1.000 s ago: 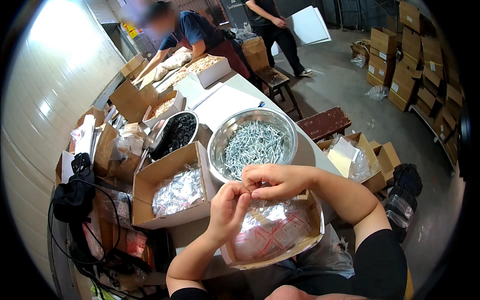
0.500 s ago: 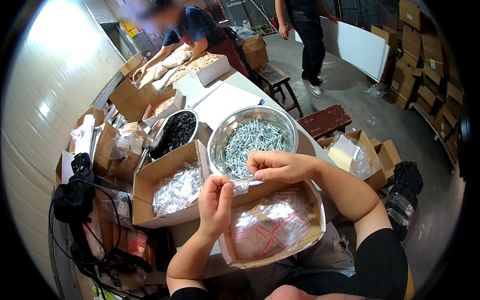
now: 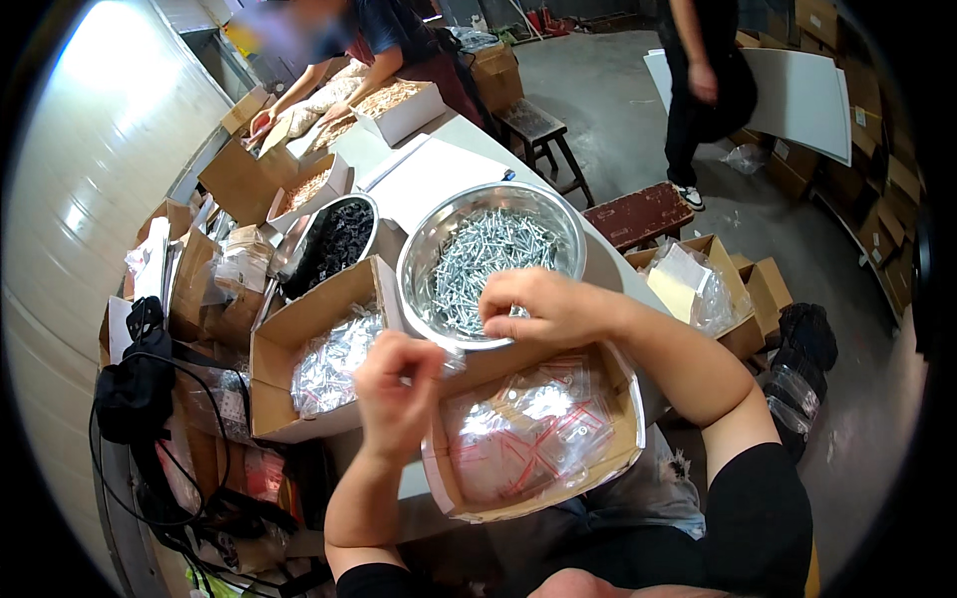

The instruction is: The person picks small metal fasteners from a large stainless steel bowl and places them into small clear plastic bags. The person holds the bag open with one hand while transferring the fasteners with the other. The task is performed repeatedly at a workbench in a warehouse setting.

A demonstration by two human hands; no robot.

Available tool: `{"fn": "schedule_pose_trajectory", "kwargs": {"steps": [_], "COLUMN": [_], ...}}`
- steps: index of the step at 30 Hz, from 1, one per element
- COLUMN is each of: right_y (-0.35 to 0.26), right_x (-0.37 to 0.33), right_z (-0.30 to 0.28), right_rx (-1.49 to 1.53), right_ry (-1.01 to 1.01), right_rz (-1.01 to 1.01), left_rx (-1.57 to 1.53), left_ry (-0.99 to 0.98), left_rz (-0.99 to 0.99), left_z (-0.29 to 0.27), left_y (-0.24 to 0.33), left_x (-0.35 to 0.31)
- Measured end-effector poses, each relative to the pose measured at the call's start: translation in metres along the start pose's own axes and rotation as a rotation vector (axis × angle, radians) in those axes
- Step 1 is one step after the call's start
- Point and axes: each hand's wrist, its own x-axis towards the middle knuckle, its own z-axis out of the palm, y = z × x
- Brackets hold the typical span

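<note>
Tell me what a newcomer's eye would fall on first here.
Probably the shiny metal bowl near the centre, heaped with silvery screw-like pieces, the right hand over its near edge. Next, the open cardboard box of clear, red-striped bags just below, with the blurred left hand near its left end. Then the large white panel a person carries at upper right.

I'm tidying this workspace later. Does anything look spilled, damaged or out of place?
The loose metal fasteners lie inside the steel bowl, so no spill stands out. Two oddities, both to the right: the red-brown bench has scuffed, chipped paint, and crumpled clear plastic lies on the floor like litter.
</note>
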Motion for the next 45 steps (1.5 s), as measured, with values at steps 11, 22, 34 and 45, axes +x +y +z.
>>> {"fn": "schedule_pose_trajectory", "kwargs": {"steps": [11,22,34,45], "right_y": [0.002,0.01,0.0,0.017], "right_x": [0.001,-0.003,0.008,-0.008], "right_z": [-0.004,-0.005,0.003,-0.024], "right_rx": [-0.645,-0.237,-0.534,0.069], "right_ry": [-0.421,-0.248,-0.497,-0.202], "right_rz": [0.434,0.254,0.42,0.214], "left_rx": [0.211,0.321,0.141,-0.187], "left_ry": [-0.695,-1.187,-0.859,-0.499], "left_rz": [0.237,0.145,0.119,-0.303], "left_z": [0.012,0.043,0.044,0.035], "left_y": [0.022,0.016,0.017,0.012], "left_x": [0.001,-0.032,-0.024,-0.02]}}
